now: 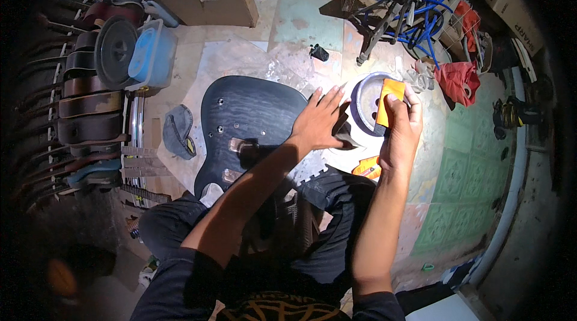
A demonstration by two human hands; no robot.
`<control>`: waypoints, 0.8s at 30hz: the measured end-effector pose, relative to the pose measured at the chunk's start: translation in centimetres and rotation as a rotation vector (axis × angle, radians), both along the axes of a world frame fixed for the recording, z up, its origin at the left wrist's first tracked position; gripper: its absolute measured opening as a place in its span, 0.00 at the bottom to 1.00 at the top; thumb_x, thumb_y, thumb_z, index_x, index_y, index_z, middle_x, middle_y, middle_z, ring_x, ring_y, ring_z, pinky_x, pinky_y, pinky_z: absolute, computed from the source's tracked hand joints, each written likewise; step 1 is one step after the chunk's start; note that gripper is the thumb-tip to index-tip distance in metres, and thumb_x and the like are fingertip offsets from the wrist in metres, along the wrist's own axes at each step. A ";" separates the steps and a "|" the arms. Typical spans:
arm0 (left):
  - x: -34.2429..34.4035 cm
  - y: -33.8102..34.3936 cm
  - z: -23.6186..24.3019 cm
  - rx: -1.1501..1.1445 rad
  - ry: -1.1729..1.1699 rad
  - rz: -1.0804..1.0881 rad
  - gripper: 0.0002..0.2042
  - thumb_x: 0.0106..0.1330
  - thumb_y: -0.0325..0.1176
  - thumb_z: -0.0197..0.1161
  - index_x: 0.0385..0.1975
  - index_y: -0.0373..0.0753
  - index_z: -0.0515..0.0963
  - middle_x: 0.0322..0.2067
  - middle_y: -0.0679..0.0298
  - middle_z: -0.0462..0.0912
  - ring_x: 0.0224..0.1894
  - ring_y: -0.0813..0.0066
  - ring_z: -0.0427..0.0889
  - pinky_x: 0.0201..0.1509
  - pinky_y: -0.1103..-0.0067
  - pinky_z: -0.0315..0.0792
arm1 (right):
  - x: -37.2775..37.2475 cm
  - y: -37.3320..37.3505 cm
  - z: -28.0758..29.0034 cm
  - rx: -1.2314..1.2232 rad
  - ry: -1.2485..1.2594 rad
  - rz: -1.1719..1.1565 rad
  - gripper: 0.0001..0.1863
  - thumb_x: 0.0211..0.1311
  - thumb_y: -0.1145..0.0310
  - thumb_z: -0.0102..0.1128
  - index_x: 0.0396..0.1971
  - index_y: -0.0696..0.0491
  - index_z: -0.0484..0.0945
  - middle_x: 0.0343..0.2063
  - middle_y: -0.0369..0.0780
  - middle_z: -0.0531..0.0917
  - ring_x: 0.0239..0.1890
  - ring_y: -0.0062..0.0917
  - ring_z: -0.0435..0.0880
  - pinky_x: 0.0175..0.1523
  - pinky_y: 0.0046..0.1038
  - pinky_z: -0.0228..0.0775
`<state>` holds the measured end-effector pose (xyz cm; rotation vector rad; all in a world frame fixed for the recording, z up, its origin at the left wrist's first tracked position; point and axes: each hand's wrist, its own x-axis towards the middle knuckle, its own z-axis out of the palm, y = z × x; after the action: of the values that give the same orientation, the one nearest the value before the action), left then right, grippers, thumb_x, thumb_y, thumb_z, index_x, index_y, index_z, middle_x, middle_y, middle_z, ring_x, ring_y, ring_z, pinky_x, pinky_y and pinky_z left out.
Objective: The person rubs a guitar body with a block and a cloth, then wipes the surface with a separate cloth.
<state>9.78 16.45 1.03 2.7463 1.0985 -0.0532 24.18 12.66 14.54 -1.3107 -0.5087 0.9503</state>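
Note:
A dark blue-black electric guitar body [258,101], with drilled holes and rectangular cavities, lies flat in front of my crossed legs. My left hand [321,118] rests with fingers spread at the body's right edge, holding nothing. In my right hand [401,122] is a folded piece of orange sandpaper [392,92], pinched between thumb and fingers, with a dark strip along its lower edge. It is held over the right side of a round pale tub [365,103] with a dark purple rim, hiding part of the inside. Beside my right wrist lies another orange sheet [368,168].
A grey cloth cap [179,131] lies left of the guitar body. Several guitar bodies [90,104] stand racked along the left, near a clear blue-tinted container [153,56]. A small black cup [320,52] is beyond. Blue hose [430,11] and red cloth [458,82] are at far right.

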 end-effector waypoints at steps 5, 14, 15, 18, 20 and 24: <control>-0.8 -3.0 -0.8 -0.028 -0.072 -0.026 0.50 0.54 0.72 0.53 0.65 0.29 0.68 0.72 0.49 0.59 0.78 0.58 0.44 0.79 0.61 0.38 | -0.8 -0.1 0.2 0.048 -0.004 0.010 0.25 0.62 0.74 0.63 0.59 0.61 0.69 0.44 0.42 0.77 0.46 0.22 0.79 0.52 0.24 0.74; -4.3 -9.6 -0.8 -0.328 -0.578 0.013 0.38 0.60 0.62 0.63 0.55 0.29 0.74 0.58 0.44 0.75 0.63 0.46 0.71 0.71 0.62 0.62 | -1.2 -0.4 0.9 0.065 0.038 0.047 0.25 0.64 0.73 0.62 0.60 0.60 0.69 0.46 0.43 0.80 0.45 0.23 0.82 0.49 0.23 0.76; -5.1 -10.9 -0.9 -0.545 -0.692 0.190 0.35 0.62 0.60 0.62 0.54 0.29 0.75 0.57 0.44 0.76 0.62 0.47 0.73 0.69 0.63 0.64 | -1.6 -0.3 0.9 0.062 0.032 0.057 0.25 0.64 0.73 0.62 0.60 0.60 0.69 0.46 0.43 0.81 0.45 0.23 0.82 0.49 0.24 0.75; -6.9 -13.0 0.2 -1.000 -0.839 0.536 0.27 0.66 0.52 0.62 0.52 0.31 0.77 0.54 0.46 0.80 0.58 0.51 0.77 0.64 0.67 0.69 | -0.7 -0.5 0.6 0.066 0.000 0.042 0.26 0.64 0.72 0.62 0.60 0.60 0.69 0.45 0.43 0.81 0.44 0.22 0.82 0.50 0.24 0.75; -9.3 -13.8 3.1 -1.023 -0.673 0.578 0.22 0.67 0.46 0.62 0.50 0.32 0.78 0.51 0.48 0.82 0.55 0.53 0.80 0.61 0.69 0.71 | 0.0 -0.6 0.3 0.065 0.031 0.035 0.26 0.63 0.72 0.62 0.60 0.60 0.69 0.45 0.43 0.81 0.44 0.22 0.82 0.49 0.23 0.75; -10.9 -13.3 3.8 -0.241 -0.591 0.420 0.23 0.63 0.46 0.66 0.50 0.34 0.80 0.53 0.52 0.81 0.59 0.52 0.76 0.64 0.65 0.67 | 0.4 -0.7 0.5 0.085 0.121 0.020 0.28 0.61 0.74 0.64 0.61 0.63 0.68 0.39 0.40 0.81 0.41 0.19 0.81 0.48 0.22 0.74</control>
<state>-1.08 3.10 4.78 2.0566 1.3358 0.5965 24.57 11.99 15.03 -1.1658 -0.4641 1.0072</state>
